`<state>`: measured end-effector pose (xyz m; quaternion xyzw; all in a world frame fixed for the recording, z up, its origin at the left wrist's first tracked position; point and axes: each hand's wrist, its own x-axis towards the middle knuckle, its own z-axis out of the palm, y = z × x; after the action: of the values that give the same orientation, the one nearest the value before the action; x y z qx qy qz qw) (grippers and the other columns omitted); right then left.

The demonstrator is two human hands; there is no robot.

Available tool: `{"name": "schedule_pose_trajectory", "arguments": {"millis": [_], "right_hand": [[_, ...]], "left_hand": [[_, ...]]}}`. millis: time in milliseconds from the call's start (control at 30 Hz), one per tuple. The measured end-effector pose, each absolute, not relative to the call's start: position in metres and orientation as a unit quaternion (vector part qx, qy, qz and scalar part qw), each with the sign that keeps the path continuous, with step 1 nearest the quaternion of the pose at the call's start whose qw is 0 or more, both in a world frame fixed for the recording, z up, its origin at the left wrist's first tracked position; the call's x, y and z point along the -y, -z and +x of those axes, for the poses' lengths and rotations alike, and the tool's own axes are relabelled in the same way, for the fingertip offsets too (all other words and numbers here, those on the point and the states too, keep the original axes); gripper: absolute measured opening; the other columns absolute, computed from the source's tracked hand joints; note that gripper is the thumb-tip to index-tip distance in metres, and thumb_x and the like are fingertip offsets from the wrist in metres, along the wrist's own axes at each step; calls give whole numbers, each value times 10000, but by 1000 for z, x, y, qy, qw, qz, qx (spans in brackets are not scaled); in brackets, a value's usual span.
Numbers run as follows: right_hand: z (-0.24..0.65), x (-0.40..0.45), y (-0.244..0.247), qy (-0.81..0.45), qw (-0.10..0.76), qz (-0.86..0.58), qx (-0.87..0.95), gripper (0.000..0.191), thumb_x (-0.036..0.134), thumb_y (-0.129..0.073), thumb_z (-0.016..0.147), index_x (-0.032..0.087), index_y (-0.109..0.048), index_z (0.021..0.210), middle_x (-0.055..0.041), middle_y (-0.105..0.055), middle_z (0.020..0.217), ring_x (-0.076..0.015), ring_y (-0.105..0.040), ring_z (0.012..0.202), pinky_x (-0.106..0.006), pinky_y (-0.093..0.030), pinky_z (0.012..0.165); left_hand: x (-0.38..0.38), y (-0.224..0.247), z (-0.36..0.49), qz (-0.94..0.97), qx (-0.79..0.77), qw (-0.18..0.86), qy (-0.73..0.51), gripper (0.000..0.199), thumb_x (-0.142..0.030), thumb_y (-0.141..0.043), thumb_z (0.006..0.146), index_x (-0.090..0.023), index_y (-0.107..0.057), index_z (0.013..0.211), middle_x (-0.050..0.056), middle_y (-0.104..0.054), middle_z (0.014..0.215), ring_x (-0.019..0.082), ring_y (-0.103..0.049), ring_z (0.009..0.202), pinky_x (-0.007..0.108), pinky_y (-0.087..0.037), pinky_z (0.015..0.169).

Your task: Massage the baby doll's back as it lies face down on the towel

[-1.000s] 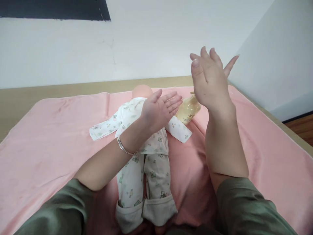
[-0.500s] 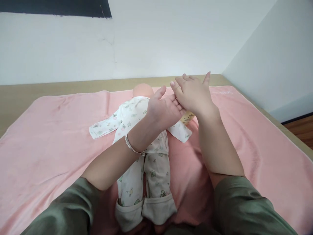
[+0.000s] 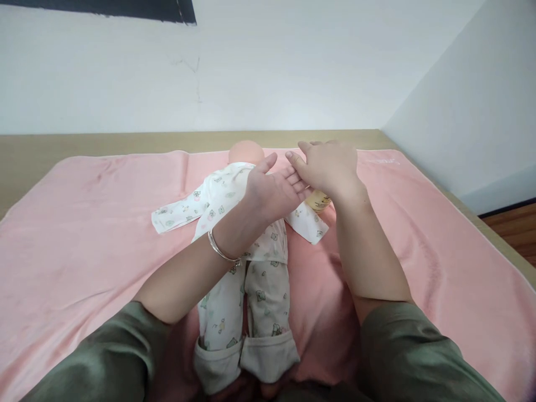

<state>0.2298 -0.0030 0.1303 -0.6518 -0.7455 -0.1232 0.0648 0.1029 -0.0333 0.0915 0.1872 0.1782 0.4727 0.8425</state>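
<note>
My left hand [image 3: 274,192] is palm up with fingers apart, holding nothing, over the chest of a doll [image 3: 246,152] in a white printed top and trousers [image 3: 268,296]. Close by, my right hand [image 3: 329,167] is palm down with its thumb out, near the left fingertips. Nothing shows in it. A yellow container [image 3: 318,201] lies partly hidden beneath my hands, beside the doll's sleeve [image 3: 307,223]. The doll's head is bare and smooth at the top.
A pink blanket [image 3: 104,223] lies under the doll on a wooden surface [image 3: 50,144]. Behind is a white wall [image 3: 272,67] with a dark panel [image 3: 104,6] at the upper left. Brown wood [image 3: 513,231] shows at the right edge.
My right hand has moved slightly down and left, and its little finger no longer sticks up. My left hand has shifted slightly left, still palm up. The view has tilted slightly.
</note>
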Motion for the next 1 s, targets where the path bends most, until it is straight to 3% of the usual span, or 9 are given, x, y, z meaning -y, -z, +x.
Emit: {"name": "schedule_pose_trajectory", "arguments": {"millis": [167,333,567,800,900,1000], "right_hand": [[229,1,-131,131,63,-660,737,654,634,-291,1085,155,-726,1181,-185,-770,1041,-382,-714,988,-478,-533,844],[228,-1,-129,143,71,-670,725,629,679,-415,1034,155,-736,1169,-184,-784,964,-396,-741,944,-453,-553,774],[226,-11,-134,117,59,-695,707,638,613,-349,1070,149,-724,1297,-211,-794,1156,-404,-746,1089,-458,-558,846],[229,-21,-136,82,68,-709,697,595,585,-440,1046,179,-695,1398,-184,-729,1392,-386,-676,1296,-465,-546,992],[231,-22,-137,73,66,-715,692,617,587,-442,1044,192,-658,1466,-159,-683,1480,-393,-636,1369,-490,-529,1061],[231,-23,-139,66,66,-719,689,637,579,-440,1045,199,-613,1526,-141,-648,1528,-396,-614,1410,-507,-508,1118]], "left_hand": [[29,-89,96,223,-202,820,-487,642,-504,-354,1060,-112,-491,1549,204,-682,1433,342,-647,1398,521,-556,1188],[29,-91,90,192,-238,826,-474,702,-488,-374,1050,-40,-436,1588,233,-612,1527,290,-591,1466,380,-560,1190],[47,-106,55,254,-296,802,-452,698,-343,-421,1012,-22,-363,1629,231,-581,1568,271,-599,1456,349,-535,1223],[61,-131,14,384,-281,729,-492,539,-266,-250,1046,-144,-638,1401,163,-691,1450,291,-604,1455,474,-516,1254],[67,-138,5,390,-274,721,-504,565,-243,-184,1080,-136,-594,1453,145,-659,1494,266,-589,1471,442,-540,1228],[75,-144,4,313,-234,761,-518,539,-252,-266,1092,-119,-468,1574,152,-655,1499,276,-580,1477,427,-562,1196]]}}
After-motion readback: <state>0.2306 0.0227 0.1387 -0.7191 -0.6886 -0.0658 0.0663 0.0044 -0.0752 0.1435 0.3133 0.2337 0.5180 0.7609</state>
